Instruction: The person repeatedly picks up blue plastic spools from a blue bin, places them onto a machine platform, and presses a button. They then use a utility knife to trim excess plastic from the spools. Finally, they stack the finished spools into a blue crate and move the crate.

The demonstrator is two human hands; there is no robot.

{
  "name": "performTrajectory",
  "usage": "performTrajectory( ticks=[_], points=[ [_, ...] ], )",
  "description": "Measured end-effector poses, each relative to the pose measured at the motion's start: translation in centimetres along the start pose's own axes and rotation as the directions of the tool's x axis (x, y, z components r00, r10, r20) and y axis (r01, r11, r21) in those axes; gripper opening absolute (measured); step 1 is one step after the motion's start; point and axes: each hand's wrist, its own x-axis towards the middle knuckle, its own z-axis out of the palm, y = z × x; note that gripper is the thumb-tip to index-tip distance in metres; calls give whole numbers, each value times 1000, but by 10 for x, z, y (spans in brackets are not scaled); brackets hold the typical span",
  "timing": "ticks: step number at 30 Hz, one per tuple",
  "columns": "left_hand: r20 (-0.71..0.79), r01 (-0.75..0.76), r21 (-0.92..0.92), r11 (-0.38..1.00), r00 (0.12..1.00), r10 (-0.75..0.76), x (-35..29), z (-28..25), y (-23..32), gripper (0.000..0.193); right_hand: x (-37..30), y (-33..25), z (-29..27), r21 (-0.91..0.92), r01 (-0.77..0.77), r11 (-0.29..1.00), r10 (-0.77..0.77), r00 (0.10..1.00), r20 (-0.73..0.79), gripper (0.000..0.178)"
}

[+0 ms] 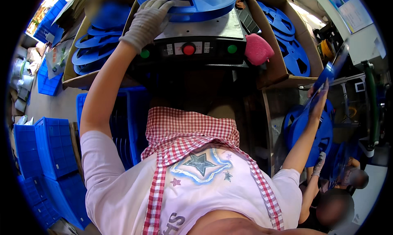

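Observation:
My left hand (149,24), in a pale knit glove, has its fingers over the left rim of a blue plastic reel (196,14). That reel lies on the metal top of a machine (188,34), its far part cut off by the frame. On the right, my outstretched right hand (320,97) grips a blue reel disc (327,73), tilted and seen nearly edge-on. The far end of this disc is blurred. Below that hand are more blue reels (313,132), where a co-worker's gloved hand (319,163) touches one.
Cardboard boxes of blue reel discs flank the machine, left (92,50) and right (288,42). A red button (188,49) sits between two green ones on its front. A pink pad (258,49) lies beside it. Blue crates (55,147) stand stacked at left.

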Motion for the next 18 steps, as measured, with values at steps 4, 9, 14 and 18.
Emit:
performTrajectory(
  ticks=[4,9,14,18],
  points=[
    [169,21,107,994,985,-39,5,17,-19,39,-64,-58,88,183,-106,977,79,985,151,52],
    [-62,-26,-43,999,998,24,13,28,-40,19,-91,-53,99,606,-211,767,132,976,172,62],
    [-216,60,125,990,976,-32,-6,-5,-69,17,-97,-61,119,788,-183,587,30,978,205,75],
    [-24,37,159,987,999,-34,-114,-125,-100,22,-98,-26,133,821,-222,526,57,972,226,80]
  ],
)
